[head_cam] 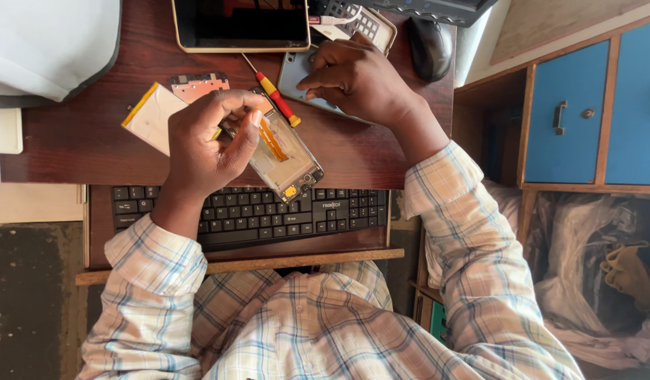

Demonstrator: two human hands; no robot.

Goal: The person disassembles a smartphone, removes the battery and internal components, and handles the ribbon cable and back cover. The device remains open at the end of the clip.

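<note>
Dark tablet screen (240, 22) with a pale gold frame lies at the worktop's far edge, rectangular, switched off. Opened phone display assembly (286, 158), clear frame with an orange flex strip, is gripped in the left hand (205, 141).

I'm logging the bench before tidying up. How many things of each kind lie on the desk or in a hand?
Phone parts: 4 (opened phone frame in left hand, back cover under right hand, battery, copper-coloured plate)
Screwdrivers: 1
Tablets: 1
Keyboards: 1
Mice: 1
Total: 8
</note>
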